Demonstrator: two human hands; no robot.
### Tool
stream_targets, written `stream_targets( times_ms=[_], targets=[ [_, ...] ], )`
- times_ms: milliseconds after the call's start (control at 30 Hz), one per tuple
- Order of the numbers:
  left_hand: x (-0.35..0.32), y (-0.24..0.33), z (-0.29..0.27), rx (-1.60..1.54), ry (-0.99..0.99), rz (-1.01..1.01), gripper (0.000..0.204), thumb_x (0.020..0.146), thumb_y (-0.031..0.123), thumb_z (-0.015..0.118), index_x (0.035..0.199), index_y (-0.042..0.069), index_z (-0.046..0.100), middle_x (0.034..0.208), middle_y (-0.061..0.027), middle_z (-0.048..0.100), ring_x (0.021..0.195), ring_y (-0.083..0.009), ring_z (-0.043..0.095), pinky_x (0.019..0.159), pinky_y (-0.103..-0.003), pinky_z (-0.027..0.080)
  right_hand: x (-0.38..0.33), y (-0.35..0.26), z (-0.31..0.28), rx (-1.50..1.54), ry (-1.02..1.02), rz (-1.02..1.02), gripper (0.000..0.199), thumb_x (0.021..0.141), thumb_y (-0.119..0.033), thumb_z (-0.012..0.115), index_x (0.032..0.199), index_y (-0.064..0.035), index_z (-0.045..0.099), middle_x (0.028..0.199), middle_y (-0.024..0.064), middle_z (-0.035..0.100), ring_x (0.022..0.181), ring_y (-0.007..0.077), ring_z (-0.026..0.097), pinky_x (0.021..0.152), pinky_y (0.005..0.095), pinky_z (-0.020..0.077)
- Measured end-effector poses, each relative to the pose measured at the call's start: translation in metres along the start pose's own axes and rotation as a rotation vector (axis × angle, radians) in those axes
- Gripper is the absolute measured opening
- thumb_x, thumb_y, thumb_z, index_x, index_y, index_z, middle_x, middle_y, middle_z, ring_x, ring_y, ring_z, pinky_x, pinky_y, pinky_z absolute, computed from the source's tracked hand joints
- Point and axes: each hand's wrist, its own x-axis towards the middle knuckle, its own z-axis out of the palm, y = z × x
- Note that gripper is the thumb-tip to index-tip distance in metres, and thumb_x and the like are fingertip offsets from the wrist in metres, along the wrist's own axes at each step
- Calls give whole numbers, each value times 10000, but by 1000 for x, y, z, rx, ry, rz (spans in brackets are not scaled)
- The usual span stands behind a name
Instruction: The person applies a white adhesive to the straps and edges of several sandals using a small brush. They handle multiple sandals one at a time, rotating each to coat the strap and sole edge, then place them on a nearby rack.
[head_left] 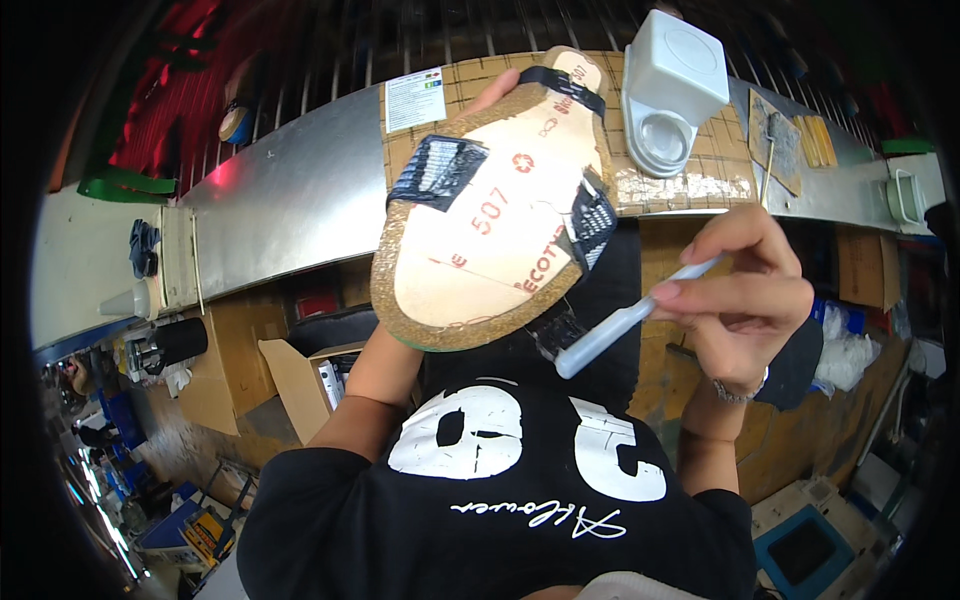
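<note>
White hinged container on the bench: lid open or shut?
Open. The white container has its boxy top flipped up and back, exposing the round clear dish at its base. Cannot tell whether the dish holds anything.

L hand [497, 92] mostly hidden behind sandal sole [490, 215]; only fingertip shows.

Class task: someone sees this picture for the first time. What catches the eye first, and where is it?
The pale sandal sole with cork edge and black straps, held up mid-frame by the left hand. Right of it, the right hand holds a translucent white plastic tube. A white plastic box-shaped container sits on the bench behind.
</note>
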Motion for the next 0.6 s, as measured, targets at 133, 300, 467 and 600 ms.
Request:
stream_targets(
  times_ms=[133,300,467,600],
  targets=[
    [-6,5,12,147,54,-10,704,988,312,611,1549,26,296,1430,-199,525,1260,-212,583,1022,-303,523,-3,5,1,-97,12,199,303,571,-40,871,853,-143,837,799,0,614,672,85,528,562,205,366],
    [-14,14,-6,152,25,-91,724,935,262,697,1527,26,352,1429,-156,530,1269,-218,563,1076,-366,490,-17,20,-14,239,-90,202,228,696,-42,856,918,-75,814,874,53,634,719,100,566,598,207,420],
    [-29,15,-41,533,-24,-48,771,899,313,737,1525,55,368,1425,-139,535,1268,-253,564,1100,-432,464,-21,66,-52,24,220,364,150,873,13,722,1014,-6,773,921,78,670,878,134,606,746,259,477],
    [-25,11,-47,-86,273,16,1003,778,656,727,1516,75,375,1417,-153,535,1245,-318,571,1100,-500,450,-20,105,-59,-646,224,305,116,860,-89,768,967,-53,794,782,61,651,736,164,617,666,270,456]
  ],
)
